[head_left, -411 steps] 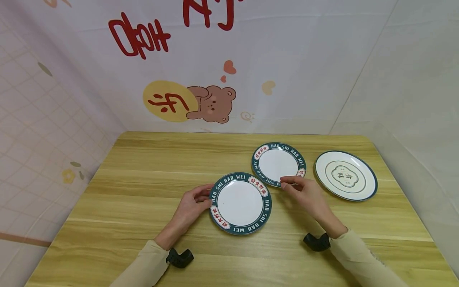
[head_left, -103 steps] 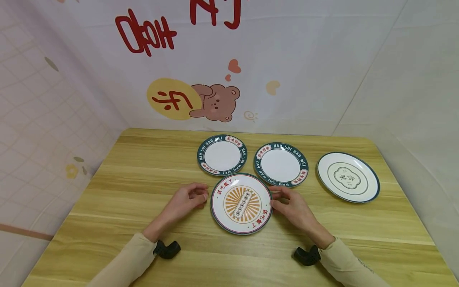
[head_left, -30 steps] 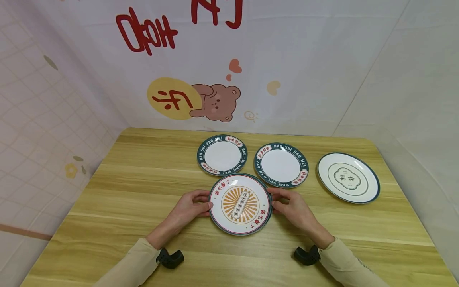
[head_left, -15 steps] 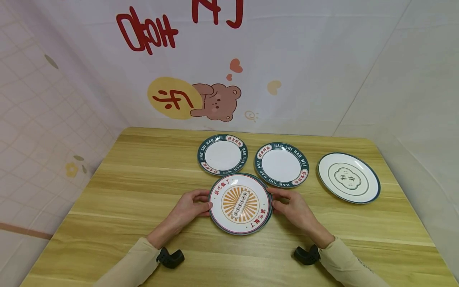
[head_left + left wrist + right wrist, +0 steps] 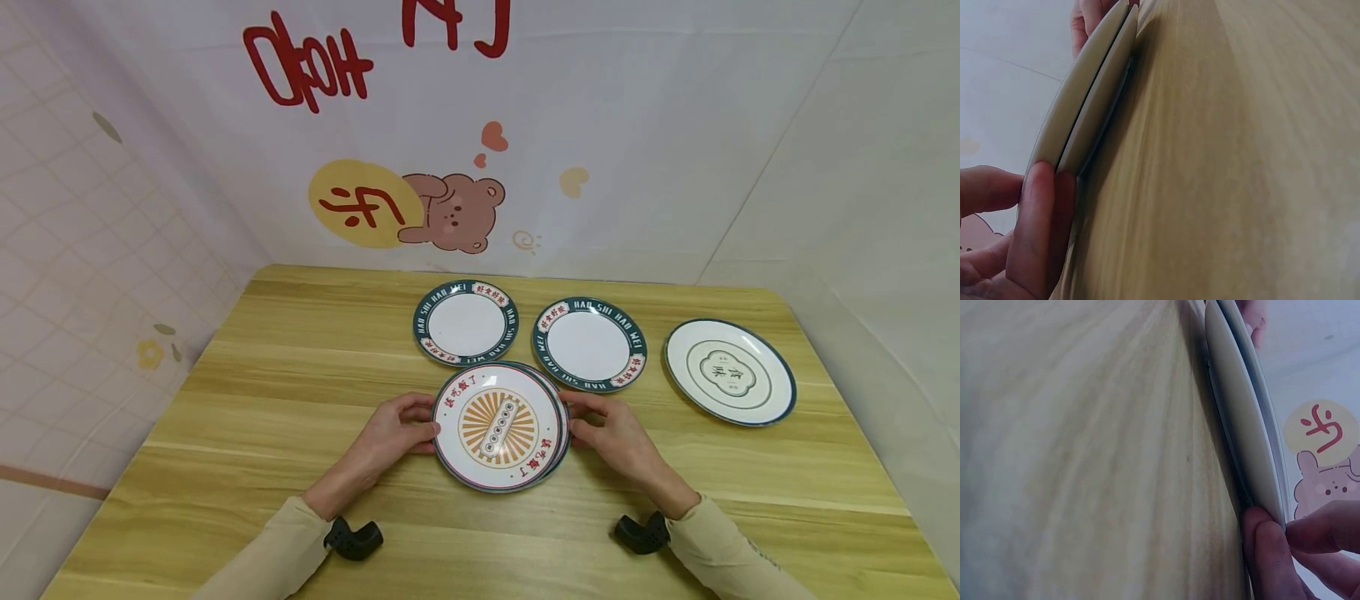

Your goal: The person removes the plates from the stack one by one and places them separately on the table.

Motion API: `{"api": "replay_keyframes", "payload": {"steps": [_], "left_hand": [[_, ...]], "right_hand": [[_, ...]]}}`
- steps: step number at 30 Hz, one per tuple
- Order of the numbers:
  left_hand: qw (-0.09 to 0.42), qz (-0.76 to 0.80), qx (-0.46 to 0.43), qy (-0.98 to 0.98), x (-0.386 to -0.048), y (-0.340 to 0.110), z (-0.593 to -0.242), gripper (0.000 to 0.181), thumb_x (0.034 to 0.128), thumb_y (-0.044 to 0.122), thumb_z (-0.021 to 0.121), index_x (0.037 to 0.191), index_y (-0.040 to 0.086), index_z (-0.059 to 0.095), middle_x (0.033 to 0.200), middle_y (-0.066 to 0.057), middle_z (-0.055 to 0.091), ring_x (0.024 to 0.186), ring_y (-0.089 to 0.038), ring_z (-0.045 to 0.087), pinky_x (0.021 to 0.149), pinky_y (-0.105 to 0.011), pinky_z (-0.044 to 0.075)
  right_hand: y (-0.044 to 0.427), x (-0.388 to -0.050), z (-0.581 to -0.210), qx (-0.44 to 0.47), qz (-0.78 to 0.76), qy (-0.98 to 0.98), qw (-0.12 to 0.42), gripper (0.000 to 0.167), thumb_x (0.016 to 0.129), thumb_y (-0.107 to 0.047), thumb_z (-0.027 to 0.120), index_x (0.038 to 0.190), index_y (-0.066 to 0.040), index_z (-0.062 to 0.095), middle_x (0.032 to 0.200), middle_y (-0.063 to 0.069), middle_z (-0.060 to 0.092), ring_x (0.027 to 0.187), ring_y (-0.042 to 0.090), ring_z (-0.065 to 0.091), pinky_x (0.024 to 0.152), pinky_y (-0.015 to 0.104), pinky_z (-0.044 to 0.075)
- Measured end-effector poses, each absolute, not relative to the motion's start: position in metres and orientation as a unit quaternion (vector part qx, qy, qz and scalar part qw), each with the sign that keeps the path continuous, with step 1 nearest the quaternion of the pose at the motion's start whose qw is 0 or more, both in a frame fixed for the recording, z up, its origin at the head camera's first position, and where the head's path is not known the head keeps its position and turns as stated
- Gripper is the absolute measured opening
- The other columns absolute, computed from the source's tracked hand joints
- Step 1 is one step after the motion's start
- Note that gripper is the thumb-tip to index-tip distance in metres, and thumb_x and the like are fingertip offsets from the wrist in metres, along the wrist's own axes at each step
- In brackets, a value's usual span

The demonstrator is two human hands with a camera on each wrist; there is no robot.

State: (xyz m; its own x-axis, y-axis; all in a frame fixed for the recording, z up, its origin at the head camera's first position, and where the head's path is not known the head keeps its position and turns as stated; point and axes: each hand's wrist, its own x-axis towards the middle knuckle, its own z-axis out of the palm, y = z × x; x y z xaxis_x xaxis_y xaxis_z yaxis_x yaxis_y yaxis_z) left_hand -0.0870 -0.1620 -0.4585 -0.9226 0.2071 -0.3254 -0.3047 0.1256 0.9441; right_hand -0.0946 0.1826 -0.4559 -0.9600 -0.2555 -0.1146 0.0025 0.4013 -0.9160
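In the head view, a white plate with an orange sunburst (image 5: 498, 427) tops a small stack. It sits a little left of the plate beneath, whose green rim (image 5: 551, 385) peeks out on the right. My left hand (image 5: 392, 427) pinches the sunburst plate's left edge, thumb above and fingers below. On the opposite side, my right hand (image 5: 613, 435) pinches the lower plate's right edge. Both wrist views show two stacked rims, the upper plate (image 5: 1075, 94) and lower plate (image 5: 1244, 406), just above the wood. The lower plate's face is mostly hidden.
Two green-rimmed plates lie behind the stack, one at back left (image 5: 465, 325) and one at back middle (image 5: 588, 346). A white plate with a blue edge (image 5: 768, 392) lies at the right. The wooden table (image 5: 285, 358) meets a printed wall cloth (image 5: 637, 125).
The sunburst plate has slid slightly left over the lower one, along with my left hand. Since the oldest frame, a green-rimmed plate has gone from the stack to the back left.
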Motion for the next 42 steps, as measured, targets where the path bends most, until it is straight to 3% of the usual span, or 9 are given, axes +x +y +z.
{"api": "replay_keyframes", "payload": {"steps": [20, 42], "left_hand": [[0.170, 0.672, -0.056, 0.718, -0.082, -0.175, -0.451, 0.045, 0.0946, 0.002, 0.070, 0.137, -0.008, 0.059, 0.125, -0.024, 0.064, 0.093, -0.022, 0.071, 0.077, -0.034, 0.063], [0.165, 0.698, -0.091, 0.691, -0.081, -0.183, -0.452, 0.040, 0.0923, -0.002, 0.069, 0.129, -0.014, 0.060, 0.110, -0.020, 0.066, 0.089, -0.020, 0.069, 0.076, -0.031, 0.063]], "right_hand": [[0.183, -0.094, -0.457, -0.082, -0.509, 0.851, 0.099, 0.042, 0.093, 0.001, 0.068, 0.136, -0.001, 0.066, 0.108, 0.013, 0.069, 0.090, 0.021, 0.065, 0.071, 0.023, 0.058], [0.183, -0.094, -0.457, -0.078, -0.489, 0.864, 0.096, 0.043, 0.093, -0.001, 0.069, 0.136, -0.003, 0.066, 0.108, 0.010, 0.069, 0.094, 0.021, 0.063, 0.075, 0.022, 0.054]]}}
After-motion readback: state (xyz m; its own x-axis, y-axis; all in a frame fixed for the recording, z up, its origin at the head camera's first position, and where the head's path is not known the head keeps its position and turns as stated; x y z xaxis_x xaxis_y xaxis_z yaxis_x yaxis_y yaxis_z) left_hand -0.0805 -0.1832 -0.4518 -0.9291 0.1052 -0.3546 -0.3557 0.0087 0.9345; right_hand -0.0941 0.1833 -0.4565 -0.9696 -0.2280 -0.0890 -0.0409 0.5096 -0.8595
